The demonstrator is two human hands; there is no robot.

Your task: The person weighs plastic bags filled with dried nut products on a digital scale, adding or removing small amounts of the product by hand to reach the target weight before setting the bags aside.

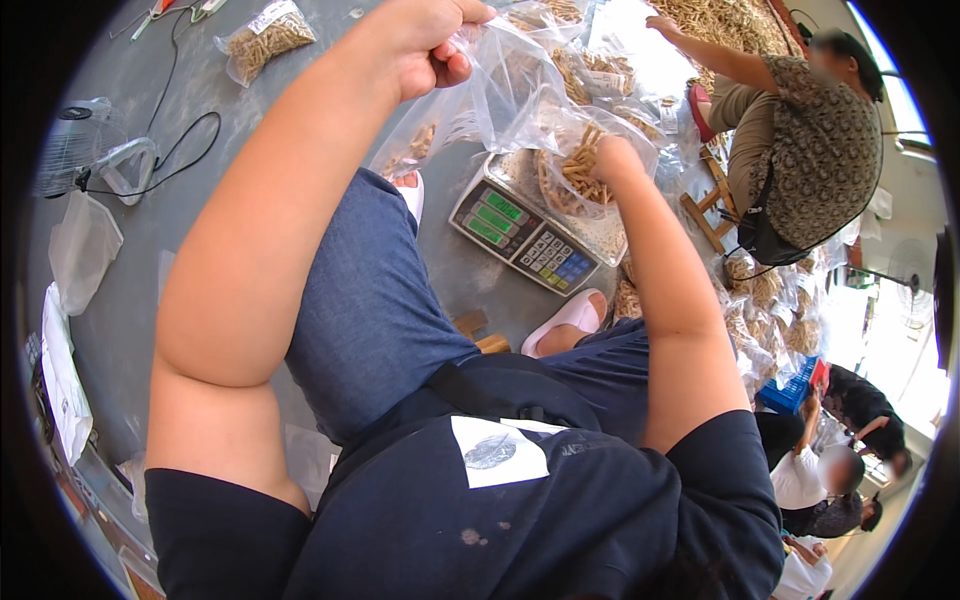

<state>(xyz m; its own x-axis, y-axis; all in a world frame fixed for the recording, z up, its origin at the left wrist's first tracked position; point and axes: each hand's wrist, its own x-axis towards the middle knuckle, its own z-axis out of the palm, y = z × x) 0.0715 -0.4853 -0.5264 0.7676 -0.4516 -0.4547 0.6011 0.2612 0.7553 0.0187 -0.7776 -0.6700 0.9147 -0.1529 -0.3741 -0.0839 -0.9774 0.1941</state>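
Note:
At the top of the head view, my left hand [439,56] pinches the edge of a clear plastic bag [517,82] and holds it raised. The bag's lower part rests on the metal pan of a digital weighing scale [529,232] with lit green displays. Inside it lie tan, dried root-like sticks [577,169]. My right hand [619,159] reaches into the bag's mouth at these sticks. Its fingers are hidden, so whether it grips any cannot be told. The scale stands on the grey floor between my feet, which are in pink sandals [566,322].
Several filled bags [600,79] lie beyond the scale, others [769,315] at right. A loose stick heap [720,34] is at top right. Another person [817,142] sits near a wooden stool [709,199]. At left are a fan [79,142], its cable and a filled bag [270,41].

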